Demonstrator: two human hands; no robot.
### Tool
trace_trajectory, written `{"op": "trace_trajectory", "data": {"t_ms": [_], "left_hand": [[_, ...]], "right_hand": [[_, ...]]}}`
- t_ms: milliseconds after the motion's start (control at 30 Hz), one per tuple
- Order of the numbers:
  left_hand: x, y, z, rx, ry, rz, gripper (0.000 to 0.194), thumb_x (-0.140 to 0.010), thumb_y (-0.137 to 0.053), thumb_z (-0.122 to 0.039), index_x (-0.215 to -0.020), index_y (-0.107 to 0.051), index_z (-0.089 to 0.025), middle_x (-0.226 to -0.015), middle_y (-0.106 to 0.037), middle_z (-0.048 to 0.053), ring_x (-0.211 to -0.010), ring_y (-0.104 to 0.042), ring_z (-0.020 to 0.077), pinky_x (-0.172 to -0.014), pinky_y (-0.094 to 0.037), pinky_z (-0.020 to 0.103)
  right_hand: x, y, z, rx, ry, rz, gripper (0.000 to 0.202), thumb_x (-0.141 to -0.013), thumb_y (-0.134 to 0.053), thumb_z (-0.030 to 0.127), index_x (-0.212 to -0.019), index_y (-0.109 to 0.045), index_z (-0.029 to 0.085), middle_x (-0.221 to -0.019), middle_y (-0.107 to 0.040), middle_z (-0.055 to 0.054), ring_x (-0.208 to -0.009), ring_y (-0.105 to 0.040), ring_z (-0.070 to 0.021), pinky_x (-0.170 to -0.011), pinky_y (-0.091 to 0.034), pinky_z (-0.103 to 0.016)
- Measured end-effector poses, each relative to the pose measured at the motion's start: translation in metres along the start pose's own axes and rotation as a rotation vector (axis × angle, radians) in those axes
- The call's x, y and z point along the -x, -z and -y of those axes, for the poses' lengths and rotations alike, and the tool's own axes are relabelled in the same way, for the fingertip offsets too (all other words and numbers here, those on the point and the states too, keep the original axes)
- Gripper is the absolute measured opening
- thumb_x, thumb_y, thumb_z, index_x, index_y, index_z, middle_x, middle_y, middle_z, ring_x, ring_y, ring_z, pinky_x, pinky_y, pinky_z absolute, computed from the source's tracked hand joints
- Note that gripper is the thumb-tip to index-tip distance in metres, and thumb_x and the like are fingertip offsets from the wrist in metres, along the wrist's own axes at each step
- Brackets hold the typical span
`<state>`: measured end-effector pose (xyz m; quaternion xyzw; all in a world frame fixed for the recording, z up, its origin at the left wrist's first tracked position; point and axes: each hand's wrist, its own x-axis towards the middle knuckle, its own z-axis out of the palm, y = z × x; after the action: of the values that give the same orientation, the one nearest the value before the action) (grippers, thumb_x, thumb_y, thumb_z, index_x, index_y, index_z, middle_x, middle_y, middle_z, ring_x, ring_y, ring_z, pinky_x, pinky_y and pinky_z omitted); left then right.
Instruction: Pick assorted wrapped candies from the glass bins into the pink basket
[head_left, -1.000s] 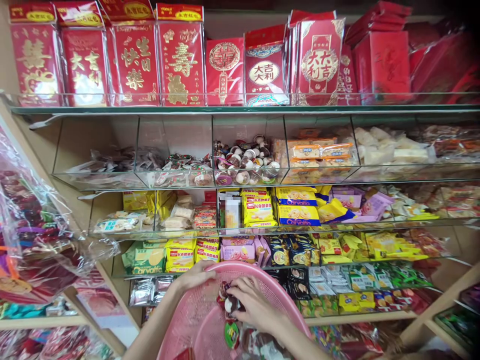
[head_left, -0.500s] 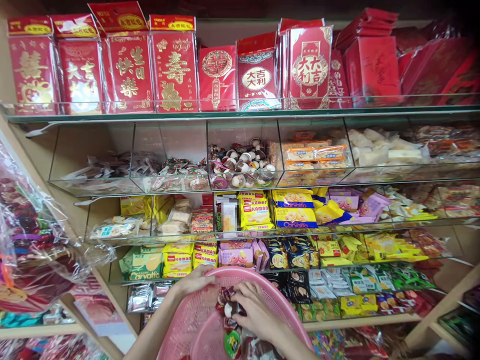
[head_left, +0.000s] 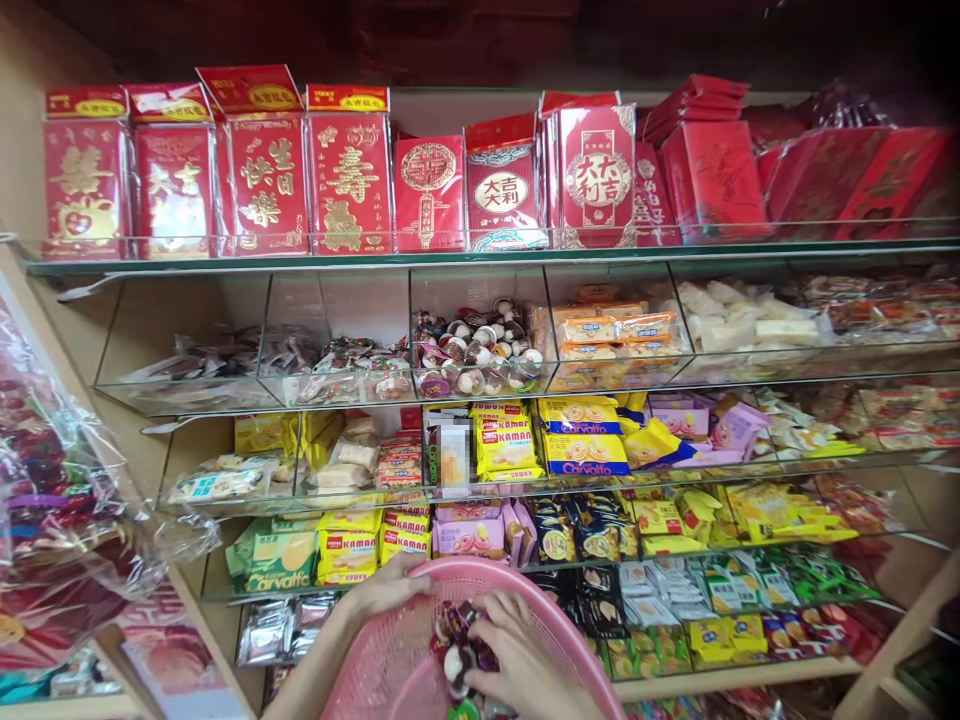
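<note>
My left hand (head_left: 384,594) is closed on the far left rim of a pink plastic basket (head_left: 541,588), which is cut off by the bottom of the view. Inside the basket, the curled fingers of my right hand (head_left: 517,652) are around a few small candy cups (head_left: 454,662) with dark purple wrapping and white, rounded parts. Just below these, a green-lidded cup (head_left: 463,710) is partly visible. The right palm hides some of the basket's contents.
Ahead stand glass shelves with red envelopes (head_left: 351,185) on top. Glass-fronted compartments below hold similar candy cups (head_left: 480,345), yellow wafer packs (head_left: 504,445) and purple packs (head_left: 469,530). Plastic-wrapped goods (head_left: 60,500) hang at left. A wooden shelf edge (head_left: 735,680) runs low on the right.
The view has tilted up a little, so the shelves and basket sit lower. My right hand has shifted slightly among the candy cups; my left hand keeps its hold on the rim.
</note>
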<state>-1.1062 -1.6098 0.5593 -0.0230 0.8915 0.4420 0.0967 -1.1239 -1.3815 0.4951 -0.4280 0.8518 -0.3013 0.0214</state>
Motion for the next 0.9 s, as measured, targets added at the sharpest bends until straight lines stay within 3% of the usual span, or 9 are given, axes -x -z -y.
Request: {"op": "trace_trajectory", "data": {"t_ms": [400,533,667,767,900], "left_hand": [[-0.003,-0.001,0.011,-0.003,-0.027,-0.008,0.022,-0.066,-0.056,-0.037,-0.074,-0.06,-0.017,-0.075,-0.056,-0.003,-0.078,-0.05,0.0171,-0.068,-0.037,0.024],[0.001,0.0,0.004,0.007,-0.012,-0.006,0.023,-0.065,-0.056,-0.036,-0.076,-0.061,-0.017,-0.072,-0.056,-0.003,-0.073,-0.049,0.016,-0.066,-0.037,0.024],[0.002,0.0,0.0,0.019,-0.036,0.005,0.022,-0.065,-0.056,-0.035,-0.077,-0.062,-0.017,-0.072,-0.057,-0.003,-0.073,-0.05,0.0158,-0.068,-0.037,0.025],[0.002,0.0,0.0,-0.007,-0.045,-0.004,0.023,-0.065,-0.056,-0.035,-0.078,-0.063,-0.017,-0.074,-0.059,-0.003,-0.076,-0.05,0.0168,-0.069,-0.037,0.025],[0.005,0.0,0.0,-0.011,-0.028,-0.027,0.023,-0.065,-0.055,-0.035,-0.076,-0.062,-0.017,-0.071,-0.059,-0.003,-0.073,-0.05,0.0164,-0.066,-0.037,0.024]], "right_hand": [[-0.003,0.005,0.005,0.017,0.015,0.025,0.025,-0.072,-0.065,0.038,-0.093,-0.058,0.026,-0.117,-0.05,0.002,-0.111,-0.039,-0.0206,-0.097,-0.027,-0.033],[-0.007,0.025,0.013,0.086,0.08,0.066,0.024,-0.076,-0.06,0.04,-0.094,-0.059,0.023,-0.11,-0.053,-0.001,-0.107,-0.042,-0.0212,-0.094,-0.03,-0.034],[-0.021,0.039,0.03,0.178,0.234,0.131,0.027,-0.078,-0.058,0.039,-0.098,-0.059,0.021,-0.101,-0.055,-0.003,-0.101,-0.044,-0.0204,-0.089,-0.034,-0.033],[-0.033,0.023,0.044,0.244,0.405,0.189,0.029,-0.077,-0.058,0.039,-0.098,-0.059,0.019,-0.1,-0.057,-0.003,-0.099,-0.045,-0.0198,-0.089,-0.035,-0.033],[-0.042,-0.021,0.05,0.407,0.581,0.258,0.029,-0.076,-0.058,0.038,-0.095,-0.06,0.016,-0.096,-0.059,-0.006,-0.097,-0.046,-0.0209,-0.09,-0.035,-0.037]]}}
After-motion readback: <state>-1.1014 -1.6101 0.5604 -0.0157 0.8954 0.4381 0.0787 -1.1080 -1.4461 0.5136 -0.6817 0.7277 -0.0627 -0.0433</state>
